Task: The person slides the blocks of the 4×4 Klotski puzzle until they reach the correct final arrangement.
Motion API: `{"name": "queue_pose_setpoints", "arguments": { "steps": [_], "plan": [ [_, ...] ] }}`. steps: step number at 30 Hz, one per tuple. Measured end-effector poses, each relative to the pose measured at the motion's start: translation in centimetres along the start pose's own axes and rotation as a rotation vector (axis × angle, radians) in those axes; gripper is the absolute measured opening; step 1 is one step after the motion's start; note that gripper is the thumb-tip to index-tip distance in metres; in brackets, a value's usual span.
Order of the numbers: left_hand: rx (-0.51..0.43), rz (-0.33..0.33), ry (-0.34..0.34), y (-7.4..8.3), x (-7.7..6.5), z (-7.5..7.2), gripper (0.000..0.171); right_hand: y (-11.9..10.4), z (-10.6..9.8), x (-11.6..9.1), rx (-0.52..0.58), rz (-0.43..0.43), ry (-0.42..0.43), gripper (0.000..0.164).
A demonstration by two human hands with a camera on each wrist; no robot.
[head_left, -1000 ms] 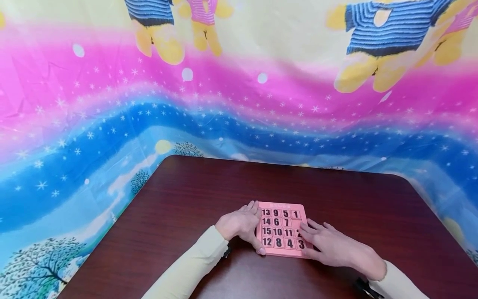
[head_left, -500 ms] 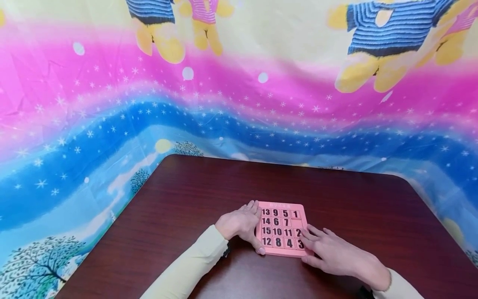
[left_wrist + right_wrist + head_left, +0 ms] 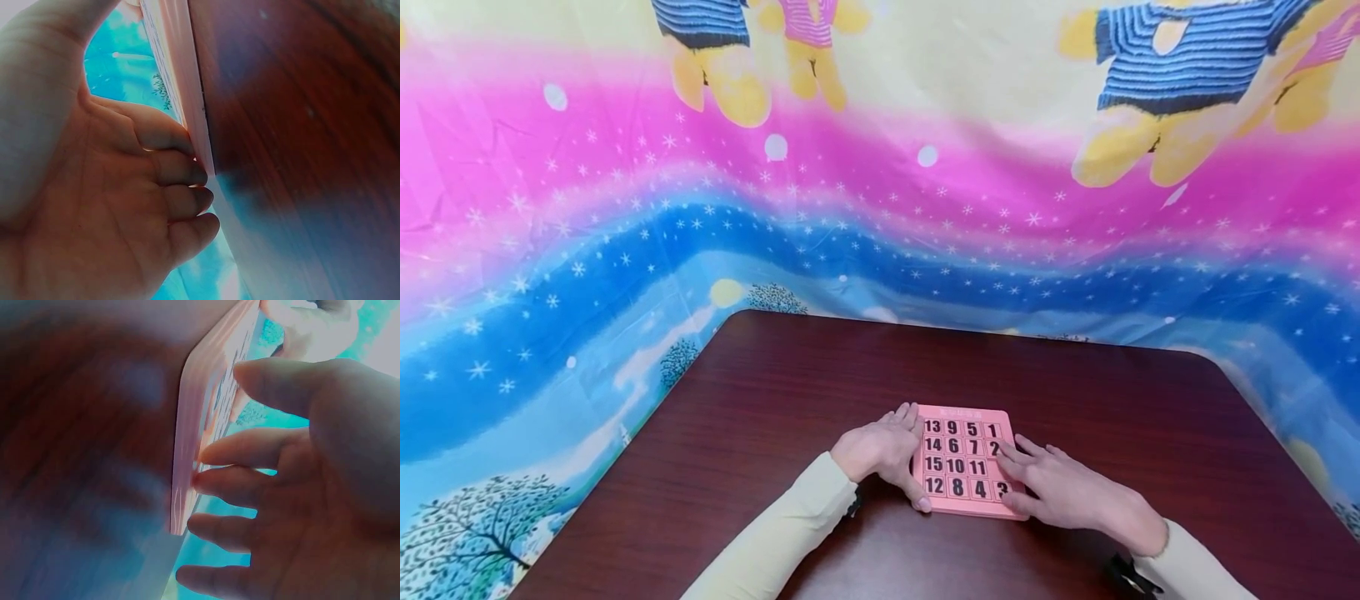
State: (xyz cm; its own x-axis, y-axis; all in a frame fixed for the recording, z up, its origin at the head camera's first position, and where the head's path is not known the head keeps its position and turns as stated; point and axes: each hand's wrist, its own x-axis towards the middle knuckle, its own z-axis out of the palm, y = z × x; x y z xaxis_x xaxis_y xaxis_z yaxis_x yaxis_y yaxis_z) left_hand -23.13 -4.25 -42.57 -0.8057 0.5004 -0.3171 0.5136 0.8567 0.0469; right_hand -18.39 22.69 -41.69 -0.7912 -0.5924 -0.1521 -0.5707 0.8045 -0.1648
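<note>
A pink sliding number puzzle (image 3: pixel 955 454) lies flat on the table, its black-numbered tiles in rows. Along its left side rests my left hand (image 3: pixel 883 450), fingers against the edge and thumb at the near left corner. From the right, my right hand (image 3: pixel 1060 487) reaches over the frame with fingers extended, the tips beside the 2 tile (image 3: pixel 994 448). A gap shows right of the 11 tile (image 3: pixel 977 467), partly covered by fingers. The right thumb lies near the 3 tile (image 3: pixel 1002 490). In the right wrist view, spread fingertips (image 3: pixel 215 453) meet the puzzle's side.
The dark brown wooden table (image 3: pixel 820 375) has rounded far corners. Behind and beside it hangs a cloth (image 3: pixel 880 192) printed with bears, snowflakes and trees. Pale sleeves (image 3: pixel 775 533) cover both forearms.
The right hand draws back slightly, then returns over the puzzle. The 2 tile has slid up from the third row to the second, leaving the gap below it. The left hand stays put.
</note>
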Motion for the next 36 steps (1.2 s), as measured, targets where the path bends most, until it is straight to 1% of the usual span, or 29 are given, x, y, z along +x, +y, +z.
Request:
{"name": "queue_pose_setpoints", "arguments": {
  "steps": [4, 7, 10, 14, 17, 20, 22, 27, 36],
  "plan": [
    [-0.008, -0.002, 0.003, 0.0, -0.1, 0.0, 0.135, 0.2, 0.0, 0.1, 0.005, 0.000, 0.006, 0.059],
    [-0.018, 0.000, 0.004, 0.1, -0.1, 0.1, 0.134, 0.1, 0.1, -0.3, 0.019, 0.005, -0.010, 0.060],
    [-0.024, 0.006, -0.001, 0.2, -0.1, 0.2, 0.134, -0.1, 0.1, -1.1, 0.033, 0.009, -0.031, 0.060],
    [-0.012, 0.016, -0.004, 0.3, 0.0, 0.2, 0.133, -0.5, 0.1, -2.3, 0.025, 0.001, -0.022, 0.060],
    [-0.010, 0.018, -0.003, 0.3, 0.1, 0.1, 0.133, -1.0, 0.1, -3.1, 0.003, -0.025, -0.005, 0.062],
    [-0.005, 0.019, -0.002, 0.3, 0.1, 0.1, 0.133, -1.6, 0.2, -3.7, -0.013, -0.051, -0.011, 0.062],
    [0.001, 0.020, 0.002, 0.3, 0.1, 0.1, 0.133, -2.0, 0.3, -3.9, -0.009, -0.054, -0.035, 0.062],
    [0.007, 0.015, 0.008, 0.2, 0.1, 0.0, 0.132, -2.7, 0.3, -4.1, 0.009, -0.031, -0.098, 0.063],
    [0.004, 0.016, 0.014, 0.0, 0.1, 0.1, 0.132, -2.7, 0.5, -3.7, 0.009, -0.009, -0.114, 0.063]
  ]
}}
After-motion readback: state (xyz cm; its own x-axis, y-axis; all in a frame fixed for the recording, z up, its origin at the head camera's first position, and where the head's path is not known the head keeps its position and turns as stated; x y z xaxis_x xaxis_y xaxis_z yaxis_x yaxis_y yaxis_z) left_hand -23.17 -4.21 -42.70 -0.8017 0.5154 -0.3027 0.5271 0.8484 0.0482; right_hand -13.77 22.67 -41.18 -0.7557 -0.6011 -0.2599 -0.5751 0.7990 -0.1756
